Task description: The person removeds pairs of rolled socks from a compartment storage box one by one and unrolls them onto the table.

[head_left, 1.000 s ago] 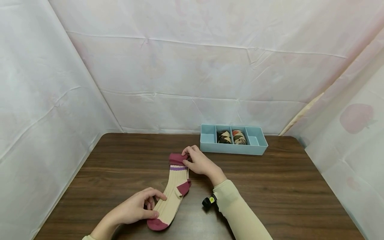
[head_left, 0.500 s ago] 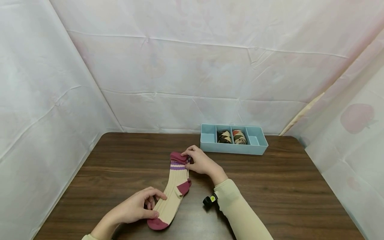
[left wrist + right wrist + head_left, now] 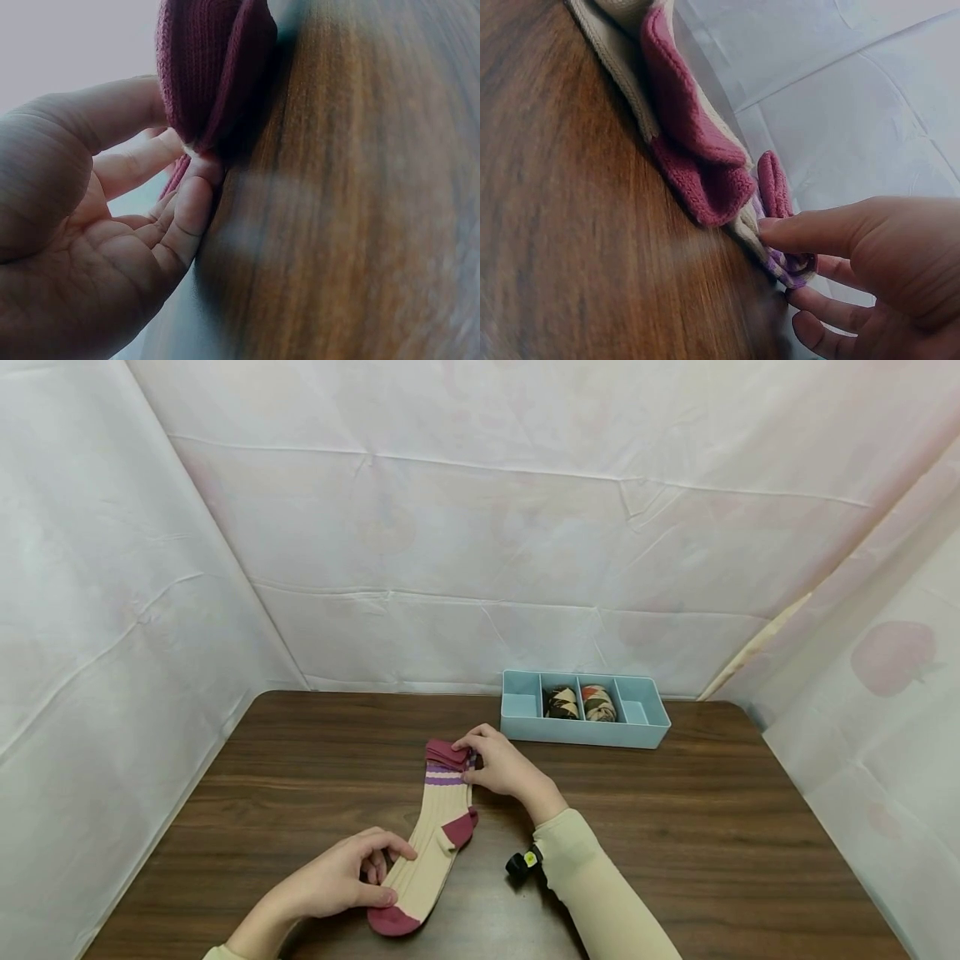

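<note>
A pair of cream ribbed socks (image 3: 426,860), one stacked on the other, lies flat on the dark wooden table. Toes and heels are maroon, and purple bands run below the maroon cuff (image 3: 444,752), which is folded over at the far end. My left hand (image 3: 333,875) rests its thumb and index finger on the foot part near the toe, the other fingers curled beside the edge. With the right hand (image 3: 504,767) I pinch the folded cuff end at its right side. In the right wrist view, the thumb presses near the purple band, with fingers partly hidden behind the fold.
A light blue divided box (image 3: 577,731) stands at the back of the table (image 3: 675,827). Two rolled patterned bundles, one dark (image 3: 562,702) and one multicoloured (image 3: 598,703), sit in its middle compartments. A white curtain (image 3: 450,552) hangs behind. A black wrist device (image 3: 517,866) hangs under the right sleeve.
The right hand has folded the maroon cuff over a little more, baring a second purple band below it. Over the last half second both hands stay still; the left hand has not moved.
</note>
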The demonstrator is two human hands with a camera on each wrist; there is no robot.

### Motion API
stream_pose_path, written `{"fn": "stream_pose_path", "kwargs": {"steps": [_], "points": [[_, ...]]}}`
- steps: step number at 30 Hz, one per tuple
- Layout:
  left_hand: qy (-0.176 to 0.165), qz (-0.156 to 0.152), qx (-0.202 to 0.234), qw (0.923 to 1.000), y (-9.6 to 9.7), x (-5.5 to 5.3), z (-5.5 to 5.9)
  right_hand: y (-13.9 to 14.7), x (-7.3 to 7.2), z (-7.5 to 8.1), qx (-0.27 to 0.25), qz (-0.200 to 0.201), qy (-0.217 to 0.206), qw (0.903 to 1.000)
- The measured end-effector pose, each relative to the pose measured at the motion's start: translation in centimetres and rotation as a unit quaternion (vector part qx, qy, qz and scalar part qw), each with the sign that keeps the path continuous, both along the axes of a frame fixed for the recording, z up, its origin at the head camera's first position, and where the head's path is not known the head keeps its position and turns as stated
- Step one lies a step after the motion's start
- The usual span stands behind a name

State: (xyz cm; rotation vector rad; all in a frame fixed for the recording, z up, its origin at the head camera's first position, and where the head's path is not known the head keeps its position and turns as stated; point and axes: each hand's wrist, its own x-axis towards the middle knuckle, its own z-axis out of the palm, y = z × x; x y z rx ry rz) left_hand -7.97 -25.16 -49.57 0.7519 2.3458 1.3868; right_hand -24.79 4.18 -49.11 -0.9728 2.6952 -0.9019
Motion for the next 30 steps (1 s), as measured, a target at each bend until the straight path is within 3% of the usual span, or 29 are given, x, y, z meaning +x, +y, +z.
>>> {"fn": "stream_pose_path", "kwargs": {"steps": [30], "points": [[-0.018, -0.001, -0.003, 0.9998, -0.19, -0.11, 0.00, -0.13, 0.12, 0.17, -0.008, 0.000, 0.022, 0.9997]]}}
